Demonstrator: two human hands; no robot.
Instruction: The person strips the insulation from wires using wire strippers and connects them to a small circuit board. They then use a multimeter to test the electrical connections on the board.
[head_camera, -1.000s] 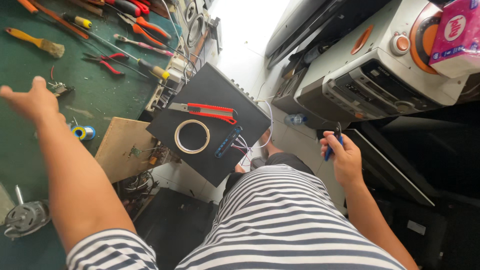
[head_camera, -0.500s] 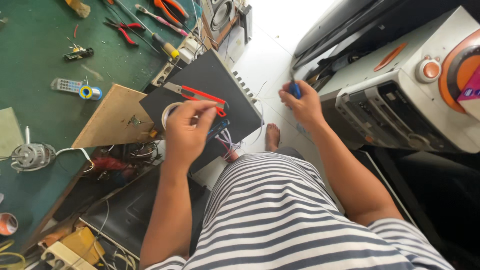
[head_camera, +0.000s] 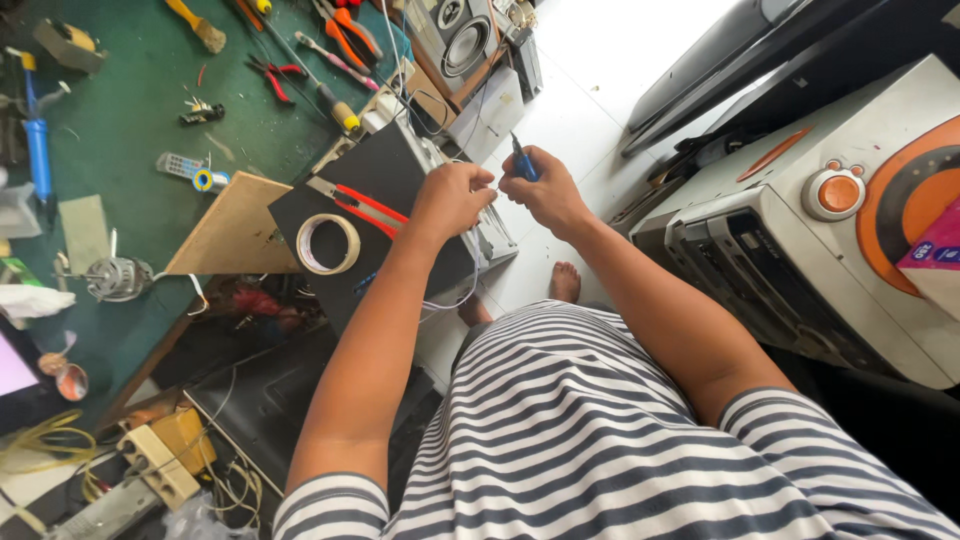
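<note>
My left hand (head_camera: 452, 198) is closed on a thin white wire (head_camera: 468, 290) that loops down toward my lap. My right hand (head_camera: 545, 190) grips a small blue-handled tool (head_camera: 521, 158), its tip close to the wire end between both hands. Both hands hover over the right edge of a black flat panel (head_camera: 385, 175). On that panel lie a roll of tape (head_camera: 327, 243) and red-handled cutters (head_camera: 362, 204). A grey device (head_camera: 488, 232) sits just under my hands.
A green workbench (head_camera: 120, 120) carries pliers, screwdrivers, a small motor (head_camera: 118, 277) and a wooden board (head_camera: 235, 230). A speaker box (head_camera: 460, 38) stands at the top. A large white and orange stereo (head_camera: 830, 220) fills the right. My bare foot (head_camera: 565, 282) rests on the white floor.
My left hand came off the tape roll area and rose to meet the right hand. The right hand moved left with the blue tool. Both now hold the wire together.
</note>
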